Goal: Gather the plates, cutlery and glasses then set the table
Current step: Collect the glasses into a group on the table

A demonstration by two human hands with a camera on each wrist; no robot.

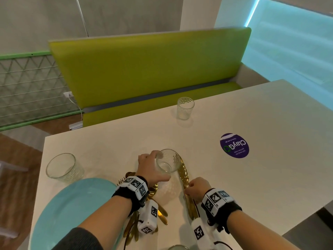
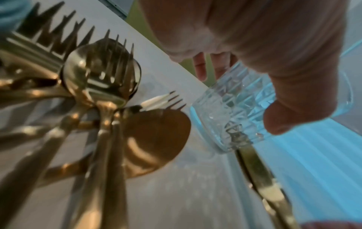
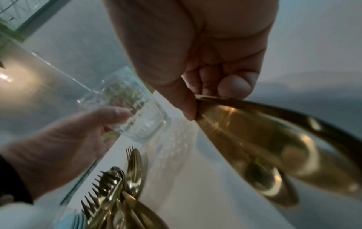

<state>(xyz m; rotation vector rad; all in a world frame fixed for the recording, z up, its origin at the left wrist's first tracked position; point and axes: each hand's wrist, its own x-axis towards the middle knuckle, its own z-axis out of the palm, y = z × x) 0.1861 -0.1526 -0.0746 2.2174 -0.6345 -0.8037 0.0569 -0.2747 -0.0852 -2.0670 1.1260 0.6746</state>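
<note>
Mid-distribution, I have my left hand wrapped round a glass and my right hand pinching gold knives; next, carrying the glass toward twelve o'clock.

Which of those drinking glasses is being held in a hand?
The patterned glass near the table's middle, gripped by the left hand and tilted. The far glass by the bench and the wide glass beside the blue plate stand untouched.

Patterned clear glass; glossy gold metal cutlery.
</note>
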